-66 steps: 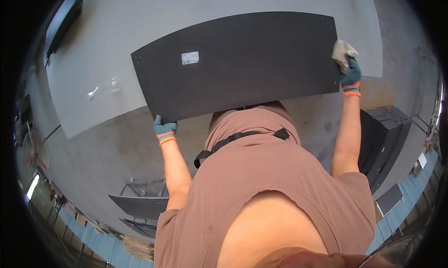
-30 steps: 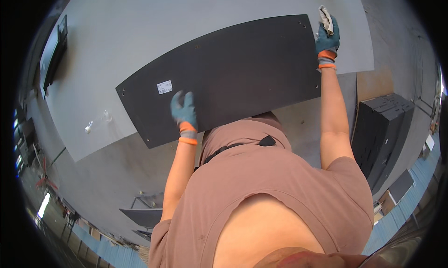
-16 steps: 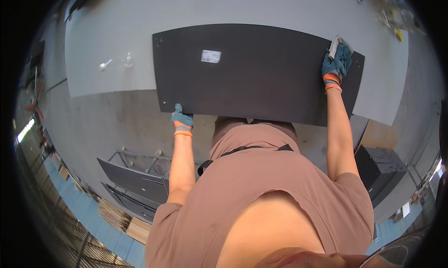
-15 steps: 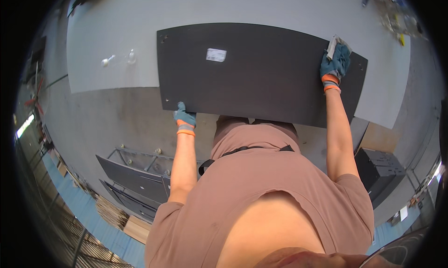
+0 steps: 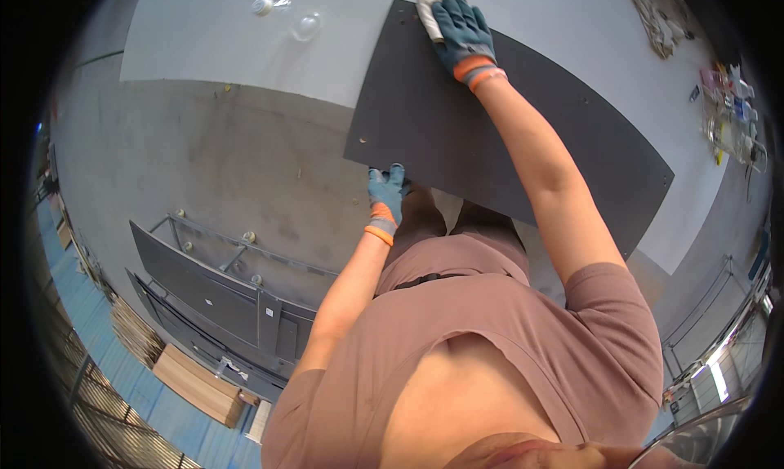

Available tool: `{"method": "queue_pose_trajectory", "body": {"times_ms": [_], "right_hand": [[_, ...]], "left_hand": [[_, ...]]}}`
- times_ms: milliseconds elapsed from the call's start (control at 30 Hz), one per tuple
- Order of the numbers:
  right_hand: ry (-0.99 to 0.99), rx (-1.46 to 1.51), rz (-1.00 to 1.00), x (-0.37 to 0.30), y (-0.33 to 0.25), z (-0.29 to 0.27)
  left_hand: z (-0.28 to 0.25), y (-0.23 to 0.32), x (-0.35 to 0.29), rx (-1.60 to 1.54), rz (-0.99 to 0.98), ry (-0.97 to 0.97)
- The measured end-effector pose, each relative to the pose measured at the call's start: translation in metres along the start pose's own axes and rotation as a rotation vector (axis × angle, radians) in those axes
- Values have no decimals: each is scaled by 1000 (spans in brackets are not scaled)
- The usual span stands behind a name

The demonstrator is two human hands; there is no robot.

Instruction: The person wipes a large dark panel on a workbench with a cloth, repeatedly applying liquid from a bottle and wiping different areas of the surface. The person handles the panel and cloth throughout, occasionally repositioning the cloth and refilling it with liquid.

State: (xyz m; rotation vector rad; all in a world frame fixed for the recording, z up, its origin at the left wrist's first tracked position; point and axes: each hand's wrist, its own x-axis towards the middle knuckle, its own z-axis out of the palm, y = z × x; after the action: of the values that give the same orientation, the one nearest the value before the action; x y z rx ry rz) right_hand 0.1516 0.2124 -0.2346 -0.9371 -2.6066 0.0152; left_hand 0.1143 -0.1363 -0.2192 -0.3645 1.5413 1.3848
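Note:
A large dark grey panel point(image 5: 441, 118) with one curved long edge lies on a pale work surface in front of me. My right hand point(image 5: 464, 32), in a blue-green glove with an orange cuff, presses a folded white cloth point(image 5: 428, 16) onto the panel's far left corner. Its fingers lie fairly straight over the cloth. My left hand point(image 5: 387, 190), gloved alike, grips the near edge close to the left corner; part of its fingers is hidden. Small holes show near the panel's corners.
Beyond the panel on the left are a white-capped piece point(image 5: 261, 6) and a clear round plastic piece point(image 5: 306, 26). Crumpled gloves or rags point(image 5: 653, 24) and assorted bottles point(image 5: 739, 110) lie far right. A wheeled rack point(image 5: 220, 261) with dark panels stands behind my left arm.
My right hand has swept the cloth from the panel's right end to its far left corner. The panel appears turned in view, and its white label no longer shows.

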Motion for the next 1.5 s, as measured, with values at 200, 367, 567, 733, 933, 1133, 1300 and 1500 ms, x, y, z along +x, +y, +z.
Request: {"method": "queue_pose_trajectory", "body": {"times_ms": [200,367,567,733,933,1133,1300,1500], "right_hand": [[-210,266,-288,1,-121,-3],[-1160,1196,-201,-78,-252,-85],[-821,1180,256,-26,-176,-62],[222,517,-110,34,-52,-17],[-207,526,-515,-92,-186,-46],[-825,974,-411,-157,-211,-104],[-173,647,-193,-102,-196,-127],[-278,457,-251,-146,-236,-57]], "left_hand": [[-4,-6,4,57,89,-79],[-54,-72,33,1090,457,-109],[-25,-4,-12,105,-41,-229],[-77,-5,-14,-400,-230,-71],[-118,45,8,-490,-34,107],[-156,82,26,-391,28,198],[-146,82,42,-296,5,177],[-125,70,67,-166,-19,-3]]}}
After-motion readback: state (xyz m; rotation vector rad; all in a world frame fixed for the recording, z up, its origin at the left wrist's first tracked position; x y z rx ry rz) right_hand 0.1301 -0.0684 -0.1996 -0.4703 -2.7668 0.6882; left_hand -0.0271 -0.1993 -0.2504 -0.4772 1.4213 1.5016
